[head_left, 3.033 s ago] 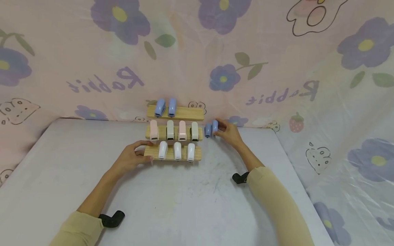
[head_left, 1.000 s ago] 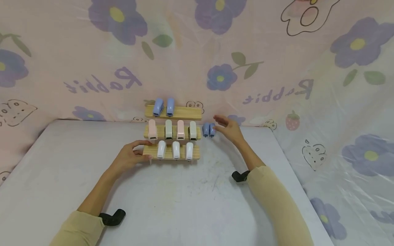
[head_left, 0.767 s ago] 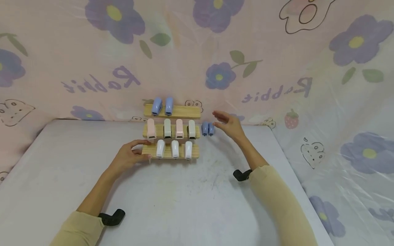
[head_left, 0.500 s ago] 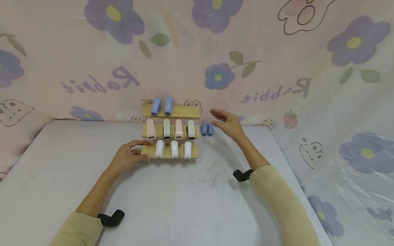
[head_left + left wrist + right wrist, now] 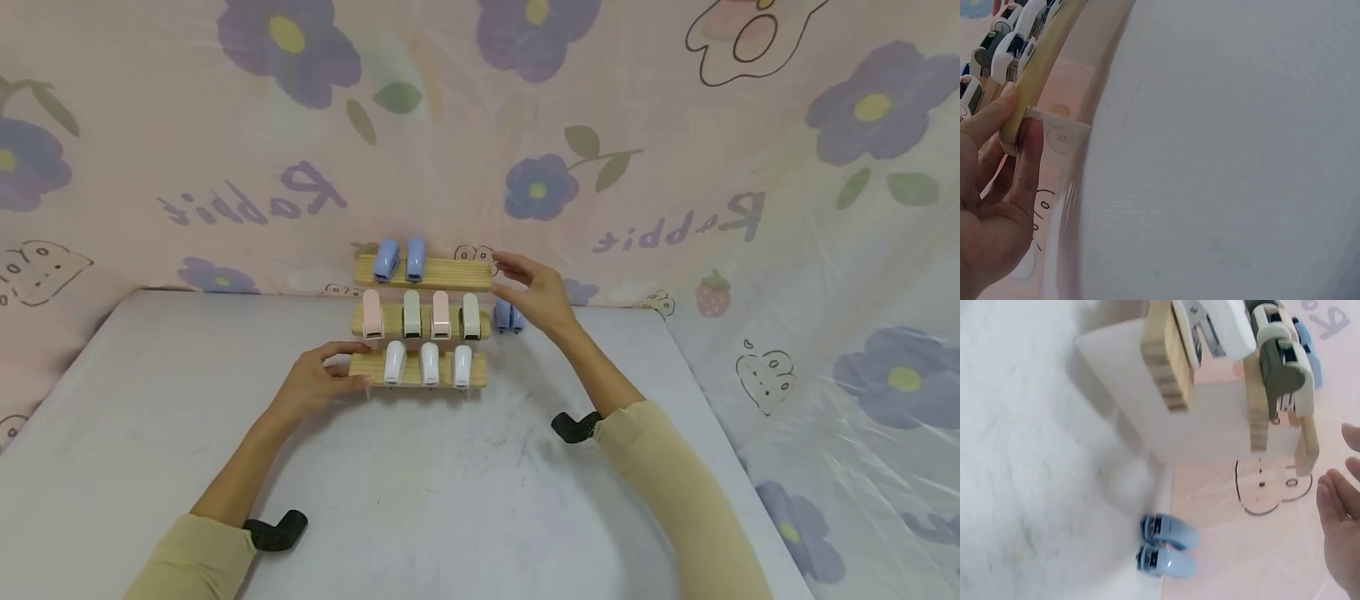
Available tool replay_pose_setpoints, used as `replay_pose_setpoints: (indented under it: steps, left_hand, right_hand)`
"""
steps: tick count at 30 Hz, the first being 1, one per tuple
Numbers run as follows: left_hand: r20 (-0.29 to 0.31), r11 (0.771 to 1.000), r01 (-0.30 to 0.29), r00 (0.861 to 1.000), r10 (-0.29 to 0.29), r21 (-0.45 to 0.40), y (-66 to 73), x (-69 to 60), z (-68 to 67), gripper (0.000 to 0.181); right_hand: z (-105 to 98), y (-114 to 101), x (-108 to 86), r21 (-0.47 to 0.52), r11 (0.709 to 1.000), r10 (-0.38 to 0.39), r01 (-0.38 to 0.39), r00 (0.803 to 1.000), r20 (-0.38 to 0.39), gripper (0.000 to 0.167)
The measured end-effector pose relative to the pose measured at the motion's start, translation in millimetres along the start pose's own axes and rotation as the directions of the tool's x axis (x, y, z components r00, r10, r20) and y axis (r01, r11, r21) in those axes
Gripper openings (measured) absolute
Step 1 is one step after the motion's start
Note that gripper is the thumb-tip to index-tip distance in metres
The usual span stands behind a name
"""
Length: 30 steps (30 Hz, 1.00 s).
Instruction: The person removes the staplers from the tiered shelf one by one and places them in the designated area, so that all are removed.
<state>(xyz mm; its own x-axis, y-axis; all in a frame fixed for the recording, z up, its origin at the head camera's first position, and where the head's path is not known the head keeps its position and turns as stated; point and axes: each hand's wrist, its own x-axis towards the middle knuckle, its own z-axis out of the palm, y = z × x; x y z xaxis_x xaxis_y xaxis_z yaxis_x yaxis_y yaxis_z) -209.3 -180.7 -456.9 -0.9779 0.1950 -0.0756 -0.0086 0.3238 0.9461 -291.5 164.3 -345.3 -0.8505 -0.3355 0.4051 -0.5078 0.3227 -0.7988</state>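
Note:
A three-tier wooden rack stands at the back of the table; its bottom board (image 5: 367, 372) bears three white staplers (image 5: 430, 364). Pink and pale green staplers (image 5: 412, 315) line the middle board. On the top board (image 5: 465, 275) two blue staplers (image 5: 416, 259) sit toward the left. My left hand (image 5: 311, 385) grips the left end of the bottom board, thumb and fingers on opposite faces in the left wrist view. My right hand (image 5: 542, 298), fingers extended and holding nothing, is beside the top board's right end; the right wrist view shows a small gap between them.
Two blue staplers (image 5: 1175, 564) stand side by side on the table (image 5: 420, 500), right of the rack, partly behind my right hand in the head view. A printed cloth (image 5: 450, 167) hangs behind the table. The rack's white side panel (image 5: 1129, 375) shows in the right wrist view.
My right hand has let go of the right-hand blue stapler, now beside the other one, and moved up and left to the top board's end. My left hand keeps its grip.

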Motion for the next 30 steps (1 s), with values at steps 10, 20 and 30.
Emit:
replay_pose_setpoints:
  steps: [10, 20, 30]
  left_hand:
    - [0.012, 1.000, 0.000, 1.000, 0.000, -0.020, 3.5, 2.6, -1.1, 0.066]
    - [0.012, 1.000, 0.005, 1.000, -0.005, -0.005, 2.9, 6.8, 0.4, 0.068]
    - [0.009, 0.999, 0.048, 0.999, -0.048, 0.019, 1.7, 1.8, -0.9, 0.071]
  right_hand:
    - [20, -24, 14.9, 0.053, 0.998, -0.023, 0.020, 0.998, 0.062, 0.049]
    - [38, -5, 37.9, 0.080, 0.996, 0.021, -0.029, 0.995, 0.099, 0.055]
    - [54, -4, 50.6, 0.032, 0.998, 0.056, -0.062, 0.985, 0.163, 0.063]
